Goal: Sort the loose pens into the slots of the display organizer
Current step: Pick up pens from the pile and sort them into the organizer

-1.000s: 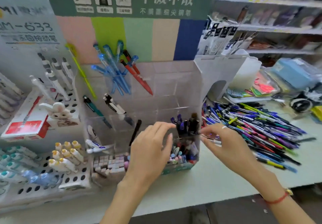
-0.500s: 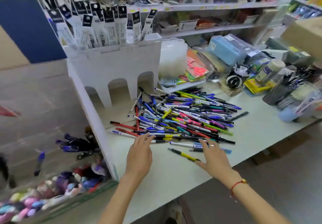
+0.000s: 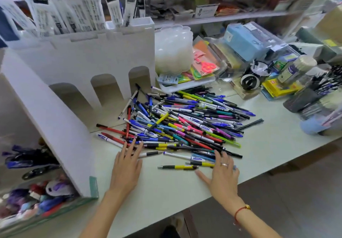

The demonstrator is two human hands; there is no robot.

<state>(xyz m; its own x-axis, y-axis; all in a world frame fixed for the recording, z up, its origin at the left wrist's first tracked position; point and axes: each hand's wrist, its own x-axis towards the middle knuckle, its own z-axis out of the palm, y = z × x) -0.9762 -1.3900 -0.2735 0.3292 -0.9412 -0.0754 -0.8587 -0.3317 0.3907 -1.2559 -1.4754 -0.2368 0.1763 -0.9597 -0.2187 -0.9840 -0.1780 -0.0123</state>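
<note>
A big heap of loose pens in many colours lies on the pale green counter. My left hand rests flat with spread fingers at the heap's near left edge, fingertips touching a white and black pen. My right hand, ring on one finger, lies open at the near right edge, beside a yellow and black pen. The clear display organizer stands at the far left, with dark and coloured pens in its slots. Neither hand holds anything.
A white cardboard divider with arched cut-outs walls off the organizer from the heap. A frosted plastic tub, scissors packs, boxes and a tape dispenser crowd the back right. Shelves with stock run behind. The counter's front edge lies just beneath my wrists.
My view has swung right from the organizer to the pen heap. Both hands left the organizer slot and now lie flat at the heap's near edge.
</note>
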